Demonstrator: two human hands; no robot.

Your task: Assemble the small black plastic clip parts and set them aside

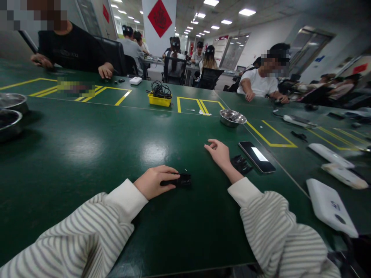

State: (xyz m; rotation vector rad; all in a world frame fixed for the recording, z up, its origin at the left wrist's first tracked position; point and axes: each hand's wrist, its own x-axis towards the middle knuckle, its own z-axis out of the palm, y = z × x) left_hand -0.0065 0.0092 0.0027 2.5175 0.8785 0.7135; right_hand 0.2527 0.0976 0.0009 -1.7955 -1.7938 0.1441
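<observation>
Your left hand [156, 182] rests on the green table [139, 235], thumb on the near side and fingers on the far side, clamped on a small black part [184, 180]. The part lies on the tabletop in front of you, its right end sticking out past your fingertips. A tiny pale bit [186, 170] shows just beside its far edge; too small to identify.

Your right hand [219, 154] hangs farther forward and to the right, apart from the black part, its thumb and forefinger pinched together on a tiny pale sliver [205, 144], details unclear. Beside that wrist: a cluster of black pieces [241, 165], then a phone [256, 157] with its screen partly lit.

Beyond, a steel bowl [232, 119] and a yellow bin [160, 101] heaped with black cables [159, 89]. Across the table, a person in black [75, 54] sits at far left.
</observation>
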